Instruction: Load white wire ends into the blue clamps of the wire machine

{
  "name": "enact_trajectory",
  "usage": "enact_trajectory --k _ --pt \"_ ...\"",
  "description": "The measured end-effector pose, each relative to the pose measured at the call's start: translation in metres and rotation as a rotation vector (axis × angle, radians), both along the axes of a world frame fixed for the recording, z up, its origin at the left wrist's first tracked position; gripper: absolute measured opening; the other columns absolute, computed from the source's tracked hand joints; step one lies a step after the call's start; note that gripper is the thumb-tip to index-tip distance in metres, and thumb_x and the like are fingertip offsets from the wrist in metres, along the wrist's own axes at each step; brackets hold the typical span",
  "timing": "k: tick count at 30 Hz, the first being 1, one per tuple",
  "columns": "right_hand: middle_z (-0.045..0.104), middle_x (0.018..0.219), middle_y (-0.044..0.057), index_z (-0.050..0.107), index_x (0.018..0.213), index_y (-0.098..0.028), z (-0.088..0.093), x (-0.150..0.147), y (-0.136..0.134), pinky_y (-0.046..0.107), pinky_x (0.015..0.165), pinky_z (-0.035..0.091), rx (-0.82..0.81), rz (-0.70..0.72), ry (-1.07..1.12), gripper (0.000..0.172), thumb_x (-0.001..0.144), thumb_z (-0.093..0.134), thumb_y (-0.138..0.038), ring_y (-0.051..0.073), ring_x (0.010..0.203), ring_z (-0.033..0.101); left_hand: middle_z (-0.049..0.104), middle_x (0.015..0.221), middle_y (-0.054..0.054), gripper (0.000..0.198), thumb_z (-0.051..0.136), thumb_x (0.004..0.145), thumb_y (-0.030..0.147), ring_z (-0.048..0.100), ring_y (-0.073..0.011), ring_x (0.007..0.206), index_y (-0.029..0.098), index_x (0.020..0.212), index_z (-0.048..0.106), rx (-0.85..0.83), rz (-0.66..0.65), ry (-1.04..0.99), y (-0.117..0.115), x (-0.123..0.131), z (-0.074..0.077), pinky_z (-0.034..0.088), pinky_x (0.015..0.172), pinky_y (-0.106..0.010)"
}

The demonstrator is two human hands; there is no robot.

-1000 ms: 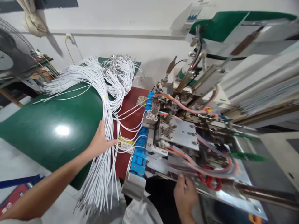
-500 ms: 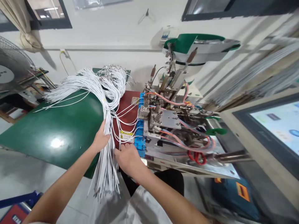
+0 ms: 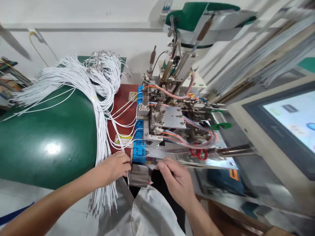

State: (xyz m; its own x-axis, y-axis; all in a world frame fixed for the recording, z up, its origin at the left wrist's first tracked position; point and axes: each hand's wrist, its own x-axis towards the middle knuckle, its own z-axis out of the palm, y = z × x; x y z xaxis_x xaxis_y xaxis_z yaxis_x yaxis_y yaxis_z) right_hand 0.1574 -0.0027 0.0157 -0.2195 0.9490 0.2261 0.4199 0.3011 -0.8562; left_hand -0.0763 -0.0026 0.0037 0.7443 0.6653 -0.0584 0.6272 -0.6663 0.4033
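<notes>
My left hand (image 3: 116,167) is closed around a white wire, whose end hangs below the fingers (image 3: 128,180). Beside it a thick bundle of white wires (image 3: 99,131) drapes over the table's front edge. My right hand (image 3: 176,180) is off the machine's front edge with its fingers curled and thumb pressed in; whatever is between them, if anything, I cannot make out. Several white wires loop from the bundle into the blue block row (image 3: 139,144) on the machine (image 3: 169,118). A yellow warning label (image 3: 124,141) lies on the red plate (image 3: 113,131).
The green table top (image 3: 54,137) stretches left, with metal-tipped wire ends (image 3: 98,60) at its back. A green-and-white feeder bowl (image 3: 206,26) rises behind the machine. To the right are red-handled scissors (image 3: 199,153), a wire spool (image 3: 220,121) and a screen (image 3: 292,108).
My left hand has let go of the bundle and moved right to a single wire. My right hand has drawn away to the right. The view has shifted downward and right.
</notes>
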Motion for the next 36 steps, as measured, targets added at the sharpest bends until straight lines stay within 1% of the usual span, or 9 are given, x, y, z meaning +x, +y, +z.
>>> enact_trajectory --k 8,14,19,24,28,30,33,34,36 --pt "0.055 0.054 0.000 0.061 0.060 -0.016 -0.025 0.015 -0.004 0.022 0.050 0.041 -0.146 -0.096 0.068 0.033 0.086 0.047 -0.032 0.012 0.051 0.052 0.060 0.069 0.001 0.014 0.069 0.072 0.024 0.052 -0.0157 0.073 0.019 0.065 0.058 -0.151 -0.088 0.097 0.027 0.005 0.014 0.038 0.067 -0.027" --pt "0.061 0.063 0.003 0.066 0.071 -0.016 -0.037 0.011 -0.006 0.023 0.054 0.047 -0.177 -0.097 0.157 0.025 0.085 0.049 -0.029 0.013 0.057 0.057 0.065 0.070 0.004 0.010 0.063 0.078 0.027 0.060 -0.0099 0.065 0.023 0.071 0.067 -0.370 0.229 -0.192 0.030 0.011 0.015 0.043 0.062 -0.020" --pt "0.067 0.075 0.005 0.067 0.087 -0.018 -0.034 -0.008 -0.004 0.023 0.055 0.050 -0.124 -0.093 0.213 0.015 0.078 0.057 -0.023 0.014 0.062 0.062 0.065 0.072 0.003 0.013 0.056 0.083 0.028 0.060 -0.0128 0.068 0.026 0.075 0.067 -0.203 0.485 -0.351 0.022 0.028 0.000 0.047 0.066 -0.025" --pt "0.066 0.067 0.003 0.066 0.077 -0.017 -0.034 -0.024 0.005 0.022 0.051 0.048 -0.042 -0.109 0.115 0.011 0.079 0.056 -0.020 0.012 0.055 0.059 0.064 0.070 0.001 0.018 0.051 0.086 0.029 0.060 -0.0135 0.067 0.028 0.076 0.065 -0.111 0.458 -0.430 0.016 0.042 -0.012 0.050 0.064 -0.027" --pt "0.066 0.067 0.003 0.063 0.075 -0.019 -0.038 -0.025 0.008 0.026 0.060 0.048 0.130 -0.057 0.019 0.013 0.081 0.052 -0.015 0.015 0.063 0.061 0.068 0.083 0.001 0.013 0.057 0.082 0.035 0.063 -0.0138 0.076 0.028 0.090 0.065 -0.055 0.372 -0.448 0.024 0.024 -0.004 0.052 0.072 -0.026" --pt "0.065 0.068 0.004 0.061 0.078 -0.019 -0.039 -0.024 0.007 0.027 0.061 0.048 0.178 -0.048 0.011 0.011 0.081 0.052 -0.013 0.015 0.064 0.060 0.067 0.100 -0.002 0.024 0.059 0.080 0.038 0.060 -0.0177 0.097 0.028 0.101 0.062 0.108 0.553 -0.450 0.040 -0.002 0.002 0.047 0.090 -0.031" --pt "0.064 0.068 0.004 0.058 0.077 -0.018 -0.040 -0.023 0.003 0.027 0.059 0.047 0.202 -0.019 0.023 0.011 0.081 0.051 -0.011 0.015 0.062 0.059 0.053 0.126 -0.008 0.047 0.055 0.081 0.039 0.042 -0.0239 0.124 0.024 0.125 0.046 0.266 1.182 -0.426 0.076 -0.047 0.001 0.030 0.106 -0.041" --pt "0.064 0.068 0.004 0.058 0.078 -0.018 -0.040 -0.023 0.001 0.027 0.058 0.047 0.203 -0.001 0.020 0.011 0.081 0.051 -0.011 0.015 0.062 0.059 0.049 0.131 -0.009 0.057 0.055 0.080 0.041 0.038 -0.0255 0.127 0.022 0.131 0.039 0.186 1.288 -0.406 0.088 -0.060 -0.003 0.029 0.107 -0.043" --pt "0.064 0.068 0.004 0.058 0.078 -0.018 -0.039 -0.024 -0.002 0.027 0.058 0.046 0.205 0.027 0.008 0.010 0.080 0.051 -0.011 0.015 0.061 0.058 0.048 0.132 -0.013 0.069 0.061 0.075 0.038 0.041 -0.0280 0.125 0.017 0.135 0.034 0.108 1.284 -0.398 0.107 -0.077 -0.015 0.034 0.104 -0.042"
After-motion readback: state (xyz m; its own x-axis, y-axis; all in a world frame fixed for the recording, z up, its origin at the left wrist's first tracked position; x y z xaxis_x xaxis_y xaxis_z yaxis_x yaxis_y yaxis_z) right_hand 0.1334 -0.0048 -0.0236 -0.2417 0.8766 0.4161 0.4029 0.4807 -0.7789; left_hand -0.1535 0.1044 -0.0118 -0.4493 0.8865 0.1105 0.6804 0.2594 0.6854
